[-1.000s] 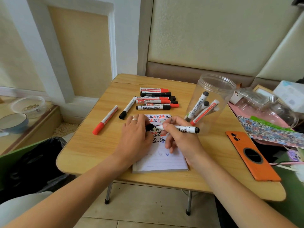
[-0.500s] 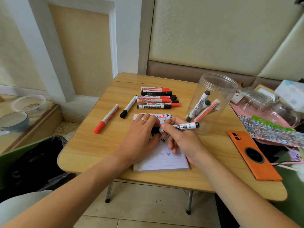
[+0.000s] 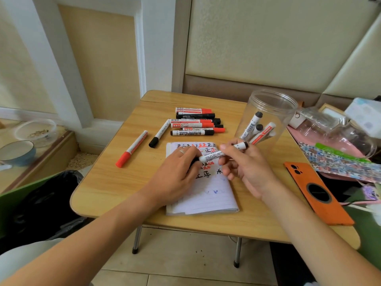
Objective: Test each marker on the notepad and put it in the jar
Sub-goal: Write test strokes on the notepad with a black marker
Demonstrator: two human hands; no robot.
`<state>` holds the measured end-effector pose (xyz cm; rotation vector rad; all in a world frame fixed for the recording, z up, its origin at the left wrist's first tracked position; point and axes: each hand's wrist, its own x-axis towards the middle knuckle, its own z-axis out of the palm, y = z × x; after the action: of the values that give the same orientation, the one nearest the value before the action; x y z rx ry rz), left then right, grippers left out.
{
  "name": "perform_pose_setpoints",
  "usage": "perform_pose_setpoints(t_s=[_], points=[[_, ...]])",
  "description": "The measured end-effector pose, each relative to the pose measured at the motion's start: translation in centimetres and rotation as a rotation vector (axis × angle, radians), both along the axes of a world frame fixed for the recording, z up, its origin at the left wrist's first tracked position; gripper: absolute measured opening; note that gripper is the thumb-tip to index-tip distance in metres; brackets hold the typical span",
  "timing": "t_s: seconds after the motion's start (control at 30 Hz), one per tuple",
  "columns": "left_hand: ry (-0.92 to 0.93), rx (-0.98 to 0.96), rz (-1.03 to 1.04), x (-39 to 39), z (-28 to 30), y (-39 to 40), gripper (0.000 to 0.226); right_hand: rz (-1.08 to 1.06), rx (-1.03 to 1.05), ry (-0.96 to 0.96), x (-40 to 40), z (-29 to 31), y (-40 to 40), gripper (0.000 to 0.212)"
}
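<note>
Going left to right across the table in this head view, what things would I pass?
Lone red marker → lone black marker → left hand → right hand → jar → orange phone. I left out the marker pile, notepad and held marker, since they overlap the hands.

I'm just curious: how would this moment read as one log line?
right hand holds black marker | left hand grips its cap end | above notepad | jar waiting
</note>
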<state>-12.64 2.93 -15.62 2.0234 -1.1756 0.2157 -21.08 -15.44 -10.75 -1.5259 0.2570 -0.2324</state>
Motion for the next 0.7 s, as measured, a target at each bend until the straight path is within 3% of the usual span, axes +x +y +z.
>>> perform_pose_setpoints(t_s=[0.17,0.3,0.47,0.7], points=[[0.051,0.017,-0.112,-0.1,0.0,0.3,0.023,0.131,-0.006,0.054,-0.1,0.4,-0.7,0.018],[0.041,-0.005,-0.083,0.3,0.0,0.2,0.032,0.17,-0.01,0.079,-0.1,0.0,-0.4,0.016],[0.036,-0.053,-0.052,1.0,-0.4,0.1,0.02,0.078,-0.011,0.078,0.2,-1.2,1.0,0.017],[0.036,-0.049,-0.066,1.0,-0.4,0.1,0.017,-0.066,-0.052,0.093,0.7,-1.9,2.1,0.044]])
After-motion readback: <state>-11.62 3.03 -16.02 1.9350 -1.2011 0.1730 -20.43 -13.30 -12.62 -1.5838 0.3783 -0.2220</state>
